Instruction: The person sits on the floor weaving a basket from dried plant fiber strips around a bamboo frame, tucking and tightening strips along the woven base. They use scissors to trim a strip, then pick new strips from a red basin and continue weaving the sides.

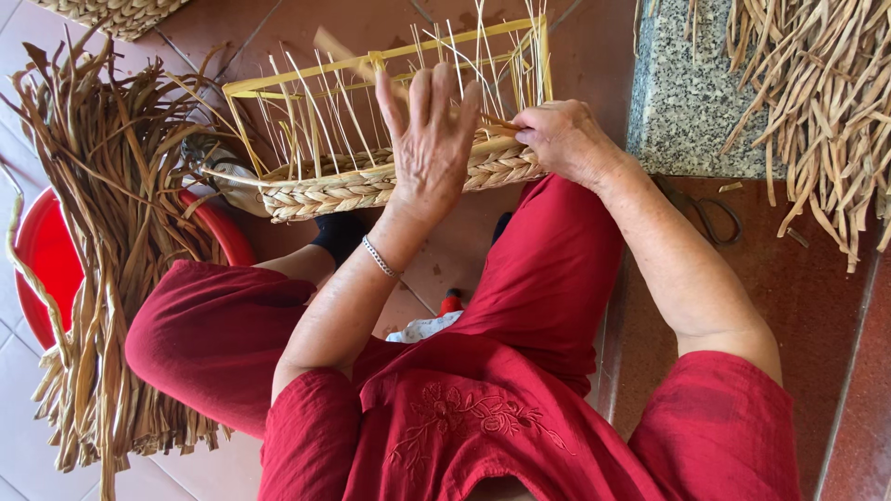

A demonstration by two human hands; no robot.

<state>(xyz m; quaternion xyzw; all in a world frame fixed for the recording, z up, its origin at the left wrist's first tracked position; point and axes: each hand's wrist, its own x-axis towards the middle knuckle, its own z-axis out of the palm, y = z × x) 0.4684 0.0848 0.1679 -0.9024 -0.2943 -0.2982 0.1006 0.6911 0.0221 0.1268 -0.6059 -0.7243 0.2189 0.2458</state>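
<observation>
left hand [429, 139] on woven basket [390, 181], right hand [561, 139] pinching strand [499, 122]

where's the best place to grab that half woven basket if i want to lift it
Probably the braided band along the near side of the basket, taken from below and in front. It looks thick and firm; the thin upright stakes and yellow frame above seem easily bent.

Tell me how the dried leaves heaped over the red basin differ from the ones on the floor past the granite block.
The bundle over the red basin lies as long, mostly aligned leaves, hanging well past its rim; the leaves by the granite block are a looser, crisscrossed scatter. The basin bundle looks darker brown, the scatter paler tan. Both are flat, dry strips, like the strand at the right hand.
</observation>
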